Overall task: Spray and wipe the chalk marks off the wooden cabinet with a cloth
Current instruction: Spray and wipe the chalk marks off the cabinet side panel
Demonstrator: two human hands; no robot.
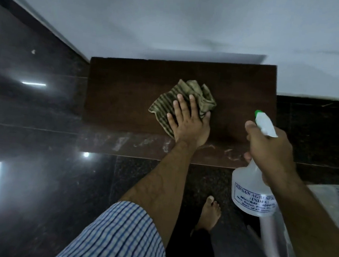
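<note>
Cloth [184,101] bunched on cabinet [126,96] top | left hand [187,121] flat, fingers spread, pressing it | right hand [270,150] clamped on spray bottle [251,187]

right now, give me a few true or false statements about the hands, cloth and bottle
1. The left hand lies flat on the striped cloth. True.
2. The cloth rests on the floor. False: it is on the dark cabinet top.
3. The right hand holds the spray bottle. True.
4. The bottle's nozzle tip is red. False: the nozzle tip is green.
5. Pale smears show along the cabinet's near edge. True.
</note>
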